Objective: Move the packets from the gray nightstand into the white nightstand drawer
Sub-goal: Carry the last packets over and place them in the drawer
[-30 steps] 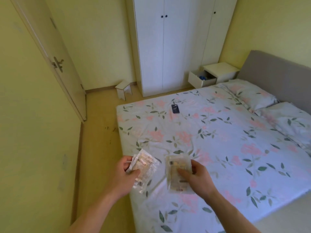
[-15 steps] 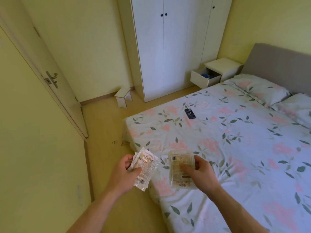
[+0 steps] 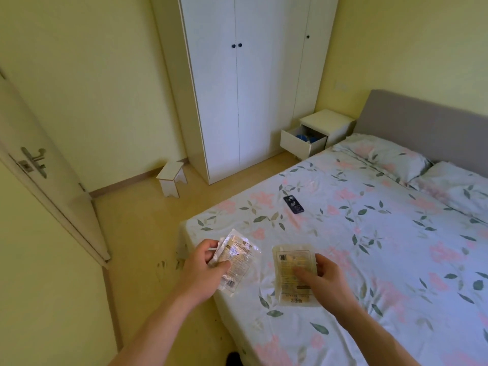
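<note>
Both forearms reach out in front over the near corner of the bed (image 3: pixel 369 247), hands roughly level with each other. The left hand (image 3: pixel 203 270) has its grip clamped on a small bunch of clear packets (image 3: pixel 237 262), thumb on top and fingers curled underneath, so they fan out to the right. The right hand (image 3: pixel 322 283) pinches one bigger yellowish packet (image 3: pixel 289 270) held flat, with the thumb lying across its face and the fingers curled round its right edge. All of it hangs above the floral sheet, not touching it. The white nightstand (image 3: pixel 328 124) sits way across the room by the headboard, its drawer (image 3: pixel 298 142) pulled out with something blue inside. A dark phone (image 3: pixel 293 204) lies on the bed.
</note>
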Demonstrator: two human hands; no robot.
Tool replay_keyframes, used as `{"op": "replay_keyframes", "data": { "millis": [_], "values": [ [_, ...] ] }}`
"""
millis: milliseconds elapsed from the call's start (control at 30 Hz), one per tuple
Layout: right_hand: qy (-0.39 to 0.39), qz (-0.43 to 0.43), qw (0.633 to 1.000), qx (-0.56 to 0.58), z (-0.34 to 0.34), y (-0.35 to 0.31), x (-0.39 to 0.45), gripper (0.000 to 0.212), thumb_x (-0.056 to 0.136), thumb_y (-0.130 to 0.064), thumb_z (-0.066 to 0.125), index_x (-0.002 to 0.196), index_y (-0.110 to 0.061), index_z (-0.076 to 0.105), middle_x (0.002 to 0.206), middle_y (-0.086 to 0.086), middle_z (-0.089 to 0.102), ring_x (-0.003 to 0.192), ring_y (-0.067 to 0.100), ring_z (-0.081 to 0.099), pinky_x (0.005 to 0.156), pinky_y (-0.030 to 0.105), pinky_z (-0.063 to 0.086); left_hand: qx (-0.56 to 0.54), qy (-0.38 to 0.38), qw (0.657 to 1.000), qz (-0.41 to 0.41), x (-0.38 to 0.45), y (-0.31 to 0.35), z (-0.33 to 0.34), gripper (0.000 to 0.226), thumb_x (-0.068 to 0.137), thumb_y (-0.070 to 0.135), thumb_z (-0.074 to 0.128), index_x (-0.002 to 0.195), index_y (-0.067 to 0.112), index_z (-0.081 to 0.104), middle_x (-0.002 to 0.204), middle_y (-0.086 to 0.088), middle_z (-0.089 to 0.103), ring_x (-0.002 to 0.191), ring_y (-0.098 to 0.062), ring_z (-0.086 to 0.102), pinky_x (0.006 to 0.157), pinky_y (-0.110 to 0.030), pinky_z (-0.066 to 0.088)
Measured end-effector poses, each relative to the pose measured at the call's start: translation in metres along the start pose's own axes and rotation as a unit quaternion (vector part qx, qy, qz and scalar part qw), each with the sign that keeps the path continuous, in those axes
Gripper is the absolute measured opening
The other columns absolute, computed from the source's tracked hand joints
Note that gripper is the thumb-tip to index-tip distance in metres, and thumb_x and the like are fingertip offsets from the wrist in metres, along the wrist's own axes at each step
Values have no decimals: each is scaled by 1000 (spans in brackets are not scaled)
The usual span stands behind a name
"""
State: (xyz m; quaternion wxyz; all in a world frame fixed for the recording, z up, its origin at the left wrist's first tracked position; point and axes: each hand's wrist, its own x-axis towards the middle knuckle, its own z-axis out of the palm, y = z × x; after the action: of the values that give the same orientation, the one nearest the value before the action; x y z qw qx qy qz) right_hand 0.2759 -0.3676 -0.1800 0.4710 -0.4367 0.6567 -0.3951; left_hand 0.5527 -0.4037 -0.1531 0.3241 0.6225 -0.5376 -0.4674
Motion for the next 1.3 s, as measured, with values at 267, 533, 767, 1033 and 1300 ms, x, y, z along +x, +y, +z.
{"op": "replay_keyframes", "data": {
  "millis": [267, 533, 767, 1033, 1300],
  "values": [
    [-53, -2, 999, 5, 123, -73, 169, 15, 94, -18, 73, 108, -19, 72, 91, -4, 80, 82, 13, 77, 72, 32, 63, -5, 51, 998, -31, 148, -1, -110, 31, 91, 10, 73, 114, 28, 63, 99, 16, 78, 87, -4, 75, 83, -38, 61],
    [-128, -51, 990, -20, 257, -172, 300, 17, 93, -21, 73, 110, -24, 70, 94, -7, 79, 83, 8, 76, 67, 22, 60, -55, 139, 987, -66, 264, -12, -233, 31, 93, 8, 71, 116, 27, 62, 99, 10, 79, 83, -8, 76, 66, -26, 58],
    [-106, -52, 993, -19, 356, -224, 408, 20, 93, -20, 74, 112, -24, 70, 95, -9, 79, 85, 9, 77, 67, 23, 61, -52, 124, 990, -44, 400, -26, -332, 30, 92, 5, 71, 113, 26, 64, 97, 12, 79, 83, -9, 76, 72, -33, 59],
    [-10, -14, 1000, 7, 421, -268, 496, 21, 93, -20, 73, 113, -24, 70, 96, -7, 80, 86, 12, 78, 78, 37, 65, -21, 32, 999, -23, 559, -3, -413, 29, 91, 7, 70, 112, 26, 65, 97, 13, 79, 84, -6, 75, 74, -33, 60],
    [74, 22, 995, 57, 438, -287, 609, 17, 95, -19, 72, 111, -24, 71, 96, -4, 80, 86, 15, 78, 81, 41, 63, 3, -56, 998, 10, 708, 24, -426, 32, 92, 6, 68, 116, 27, 63, 100, 14, 79, 90, -5, 75, 87, -40, 61]
  ]
}}
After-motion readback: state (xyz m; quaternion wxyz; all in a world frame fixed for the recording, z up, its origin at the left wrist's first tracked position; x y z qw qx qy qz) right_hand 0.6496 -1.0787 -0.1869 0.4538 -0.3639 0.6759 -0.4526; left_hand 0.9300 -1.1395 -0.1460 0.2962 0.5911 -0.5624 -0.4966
